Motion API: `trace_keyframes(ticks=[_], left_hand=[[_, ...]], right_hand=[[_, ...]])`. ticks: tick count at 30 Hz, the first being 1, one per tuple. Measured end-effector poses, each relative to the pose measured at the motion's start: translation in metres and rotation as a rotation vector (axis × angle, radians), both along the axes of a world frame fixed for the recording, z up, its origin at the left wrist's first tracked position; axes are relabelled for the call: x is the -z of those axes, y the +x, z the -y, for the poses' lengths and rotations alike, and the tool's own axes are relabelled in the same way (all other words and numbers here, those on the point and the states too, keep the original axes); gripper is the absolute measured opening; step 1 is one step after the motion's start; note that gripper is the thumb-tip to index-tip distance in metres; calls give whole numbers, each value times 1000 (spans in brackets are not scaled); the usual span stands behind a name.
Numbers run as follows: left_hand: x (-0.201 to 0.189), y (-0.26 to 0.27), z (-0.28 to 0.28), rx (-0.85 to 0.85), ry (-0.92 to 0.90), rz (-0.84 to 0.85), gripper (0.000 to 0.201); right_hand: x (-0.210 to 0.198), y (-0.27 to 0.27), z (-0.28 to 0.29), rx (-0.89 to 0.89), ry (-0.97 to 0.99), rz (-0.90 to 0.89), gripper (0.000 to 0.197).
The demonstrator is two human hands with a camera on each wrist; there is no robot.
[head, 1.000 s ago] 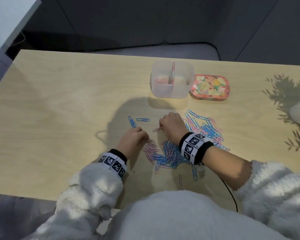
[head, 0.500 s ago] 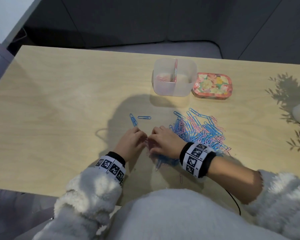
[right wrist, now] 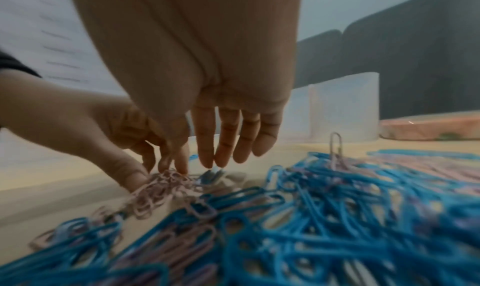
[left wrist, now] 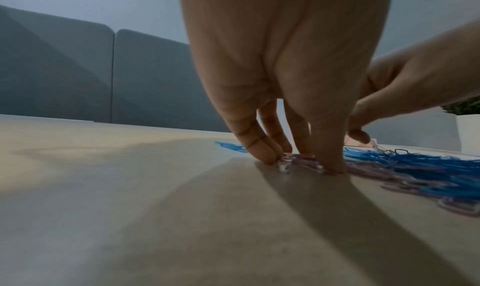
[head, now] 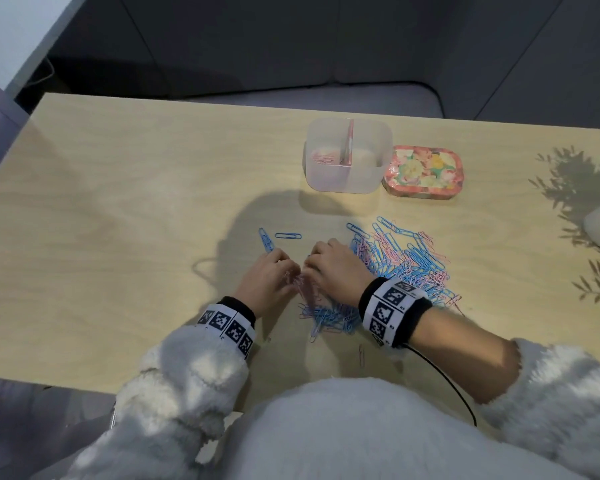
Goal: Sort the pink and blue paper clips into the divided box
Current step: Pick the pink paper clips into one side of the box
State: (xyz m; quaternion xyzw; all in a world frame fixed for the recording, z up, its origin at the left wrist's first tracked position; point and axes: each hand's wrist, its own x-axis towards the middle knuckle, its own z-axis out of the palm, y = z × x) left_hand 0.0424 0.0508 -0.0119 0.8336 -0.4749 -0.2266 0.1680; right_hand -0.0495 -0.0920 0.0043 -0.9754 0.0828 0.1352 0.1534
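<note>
- Clip pile (head: 406,258): thin wire loops, blue and pink tangled, flat on table (head: 136,202), on the near side of divided box (head: 340,176).
- Left hand (head: 264,282): thumb and fingers pinch bunch of pink clips (right wrist: 161,181) at pile's left edge.
- Right hand (head: 336,268): fingers straight, loosely spread, holding nothing.

The right hand (head: 335,271) has drawn back to the pink clips (right wrist: 155,186) under the left hand (head: 265,282).

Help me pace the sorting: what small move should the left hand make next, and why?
Probably lift the left hand toward the divided box: its thumb and fingers pinch a bunch of pink clips, and the box's left compartment holds pink ones.
</note>
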Motion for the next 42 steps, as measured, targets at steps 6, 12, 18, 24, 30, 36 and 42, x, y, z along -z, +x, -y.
trace_keyframes(ticks=[6,12,18,24,30,36,42], left_hand=[[2,2,-1,2,11,-13,32],[-2,8,-6,30,33,-35,43],[-3,3,3,22,12,-5,21],[-3,5,11,65,47,44,19],[-3,7,10,71,31,94,21],[-2,8,9,49,-28,43,19],[-15,13,21,56,-92,18,16]], right_hand=[[8,-3,45,223,-3,49,31],[1,-6,18,52,168,2,40],[4,-6,-4,82,230,-1,25],[18,-2,-6,44,55,1,19],[7,3,20,142,202,-15,12],[-50,39,73,377,405,180,7],[-73,102,118,612,353,310,10]])
